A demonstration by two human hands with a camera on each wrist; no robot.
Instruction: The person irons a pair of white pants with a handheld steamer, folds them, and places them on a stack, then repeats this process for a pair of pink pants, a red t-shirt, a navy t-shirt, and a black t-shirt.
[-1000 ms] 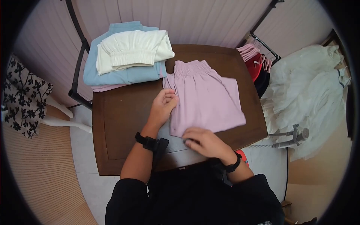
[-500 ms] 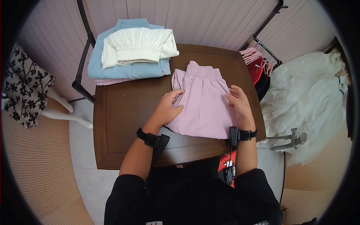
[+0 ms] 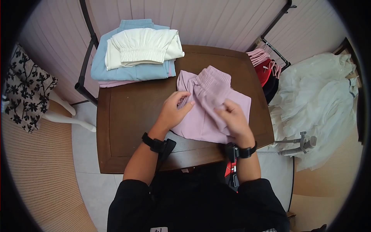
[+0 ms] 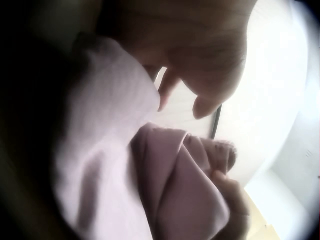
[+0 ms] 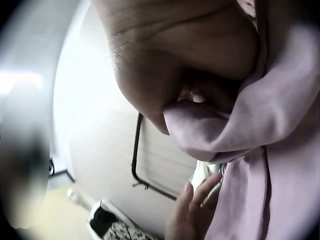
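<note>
Pale pink elastic-waist pants (image 3: 193, 125) lie folded on the brown table (image 3: 127, 120) in the head view. My right hand (image 3: 235, 120) pinches a lifted fold of them at the right side, pulling the gathered waistband (image 3: 212, 77) askew. In the right wrist view, the cloth (image 5: 215, 125) bunches between thumb and fingers. On the left side, my left hand (image 3: 174, 110) rests against the pants' edge, thumb and fingers apart. The left wrist view shows this hand (image 4: 190, 55) beside the raised cloth (image 4: 180, 185), thumb free of it.
A stack of light blue folded clothes (image 3: 135, 75) with white elastic-waist clothing (image 3: 143, 46) on top stands at the table's back left. Right of the table are a rack with pink hangers (image 3: 258, 57), a white ruffled dress (image 3: 313, 104) and a grey metal clamp (image 3: 301, 144).
My right hand came up from the front edge to the pants' right side, then moved inward, lifting a fold leftward. The waistband has tilted. My left hand shifted slightly and stays at the left edge.
</note>
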